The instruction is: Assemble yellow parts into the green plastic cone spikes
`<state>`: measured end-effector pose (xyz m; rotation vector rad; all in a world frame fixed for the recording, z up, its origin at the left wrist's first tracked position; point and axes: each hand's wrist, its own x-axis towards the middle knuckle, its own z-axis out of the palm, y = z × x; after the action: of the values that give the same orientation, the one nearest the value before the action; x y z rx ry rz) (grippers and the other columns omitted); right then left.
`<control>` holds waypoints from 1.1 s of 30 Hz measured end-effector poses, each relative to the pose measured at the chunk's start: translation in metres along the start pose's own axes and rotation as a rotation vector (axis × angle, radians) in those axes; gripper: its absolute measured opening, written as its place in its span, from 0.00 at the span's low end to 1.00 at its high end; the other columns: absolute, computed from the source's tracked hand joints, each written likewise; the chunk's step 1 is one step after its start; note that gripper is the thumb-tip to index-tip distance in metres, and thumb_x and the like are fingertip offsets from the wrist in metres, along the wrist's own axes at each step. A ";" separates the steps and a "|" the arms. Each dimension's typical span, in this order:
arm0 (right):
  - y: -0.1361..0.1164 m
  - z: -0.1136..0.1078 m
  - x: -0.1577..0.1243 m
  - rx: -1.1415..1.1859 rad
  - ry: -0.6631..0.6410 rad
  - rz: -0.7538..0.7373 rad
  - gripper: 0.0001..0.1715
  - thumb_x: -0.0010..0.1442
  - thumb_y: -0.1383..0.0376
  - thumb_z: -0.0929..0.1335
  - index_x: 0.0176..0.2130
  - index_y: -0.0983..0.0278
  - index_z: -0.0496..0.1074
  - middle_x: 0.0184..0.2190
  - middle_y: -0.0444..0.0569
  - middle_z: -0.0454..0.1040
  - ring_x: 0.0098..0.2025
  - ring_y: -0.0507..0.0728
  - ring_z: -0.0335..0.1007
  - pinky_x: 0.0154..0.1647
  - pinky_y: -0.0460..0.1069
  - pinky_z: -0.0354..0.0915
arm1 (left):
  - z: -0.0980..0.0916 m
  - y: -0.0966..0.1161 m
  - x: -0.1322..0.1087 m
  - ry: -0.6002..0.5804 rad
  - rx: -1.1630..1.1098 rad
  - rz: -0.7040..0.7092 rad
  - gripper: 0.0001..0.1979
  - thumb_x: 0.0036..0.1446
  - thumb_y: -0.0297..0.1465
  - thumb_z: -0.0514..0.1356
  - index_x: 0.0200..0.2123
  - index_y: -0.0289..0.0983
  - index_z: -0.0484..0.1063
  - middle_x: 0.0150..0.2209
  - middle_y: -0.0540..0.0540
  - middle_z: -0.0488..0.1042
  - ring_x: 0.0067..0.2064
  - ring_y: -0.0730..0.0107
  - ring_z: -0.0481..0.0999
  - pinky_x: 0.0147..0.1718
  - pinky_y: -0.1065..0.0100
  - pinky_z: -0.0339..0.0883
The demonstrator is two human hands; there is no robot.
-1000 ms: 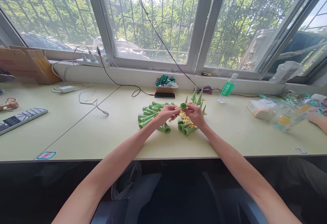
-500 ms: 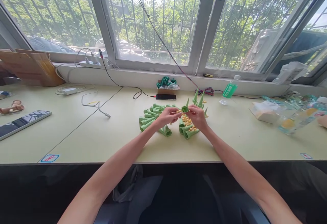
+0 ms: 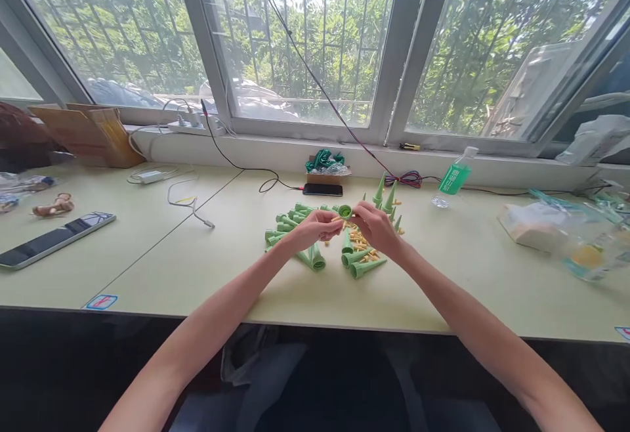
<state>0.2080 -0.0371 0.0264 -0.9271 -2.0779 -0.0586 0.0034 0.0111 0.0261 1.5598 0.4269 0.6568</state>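
My right hand (image 3: 375,227) grips a green plastic spike (image 3: 345,211), a hollow cone whose round open end faces me. Close on its left, my left hand (image 3: 319,227) pinches a small yellow peg, mostly hidden by the fingers at the spike's rim. Under and beyond the right hand lies a heap of yellow pegs (image 3: 358,240). Several green spikes lie fanned out behind and below the left hand, one of them (image 3: 319,262) with its open end towards me. More spikes (image 3: 388,199) stand point-up past the right hand, and others (image 3: 361,269) lie in front of the pegs.
A black phone (image 3: 322,190) lies behind the spikes, before a small box of green wrapping (image 3: 325,161). To the right stands a tilted water bottle (image 3: 453,179). A tablet (image 3: 56,240), a white cable (image 3: 189,203) and a small doll (image 3: 54,205) are at left. Plastic bags (image 3: 585,248) lie far right.
Both hands and the held spike have shifted slightly left over the table. The yellow peg, plainer before, is now more covered by the fingers. The view has turned a little left.
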 end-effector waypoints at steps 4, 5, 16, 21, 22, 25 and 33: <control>0.004 0.001 -0.003 0.033 -0.014 -0.007 0.13 0.70 0.59 0.58 0.37 0.62 0.66 0.34 0.49 0.66 0.31 0.53 0.60 0.34 0.47 0.59 | 0.004 0.003 0.001 0.017 0.047 -0.028 0.19 0.52 0.43 0.66 0.25 0.32 0.70 0.22 0.49 0.67 0.20 0.83 0.56 0.19 0.75 0.48; 0.005 0.002 -0.005 0.049 0.006 0.008 0.14 0.70 0.59 0.58 0.36 0.62 0.65 0.34 0.49 0.65 0.31 0.53 0.60 0.34 0.47 0.59 | 0.006 0.005 0.002 0.034 0.077 -0.022 0.19 0.52 0.43 0.66 0.26 0.32 0.70 0.23 0.49 0.67 0.21 0.83 0.57 0.19 0.75 0.48; -0.005 0.026 -0.013 0.416 0.109 0.413 0.22 0.66 0.50 0.60 0.28 0.61 0.61 0.20 0.40 0.57 0.22 0.49 0.49 0.23 0.46 0.51 | 0.017 -0.001 0.001 0.355 0.857 0.351 0.15 0.62 0.39 0.56 0.28 0.36 0.71 0.28 0.46 0.69 0.28 0.73 0.64 0.26 0.72 0.60; -0.012 0.029 -0.015 0.717 0.062 0.587 0.24 0.62 0.46 0.63 0.28 0.61 0.62 0.18 0.39 0.55 0.18 0.48 0.50 0.17 0.46 0.50 | 0.012 -0.017 -0.006 0.336 1.101 0.454 0.15 0.66 0.35 0.49 0.34 0.38 0.73 0.32 0.43 0.70 0.31 0.71 0.67 0.31 0.70 0.61; -0.014 0.028 -0.015 0.768 0.041 0.623 0.24 0.62 0.45 0.64 0.28 0.61 0.62 0.17 0.39 0.56 0.17 0.48 0.50 0.16 0.46 0.50 | 0.012 -0.018 -0.008 0.322 1.145 0.451 0.14 0.66 0.34 0.48 0.36 0.38 0.73 0.33 0.42 0.71 0.32 0.70 0.67 0.31 0.69 0.61; -0.015 0.029 -0.015 0.823 0.015 0.691 0.25 0.60 0.43 0.65 0.28 0.61 0.62 0.16 0.39 0.58 0.15 0.48 0.50 0.14 0.46 0.50 | 0.010 -0.019 -0.011 0.331 1.226 0.438 0.15 0.67 0.33 0.47 0.38 0.38 0.73 0.37 0.41 0.73 0.34 0.69 0.69 0.31 0.70 0.60; -0.009 0.037 -0.019 0.656 0.145 0.579 0.26 0.60 0.43 0.64 0.30 0.62 0.67 0.18 0.41 0.60 0.19 0.50 0.54 0.19 0.46 0.52 | 0.009 -0.023 -0.011 0.441 1.083 0.386 0.13 0.65 0.39 0.53 0.39 0.39 0.74 0.37 0.44 0.73 0.30 0.73 0.68 0.31 0.71 0.62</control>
<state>0.1847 -0.0416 -0.0084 -1.0172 -1.4678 0.7854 0.0029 -0.0004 0.0011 2.5618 0.9186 1.1869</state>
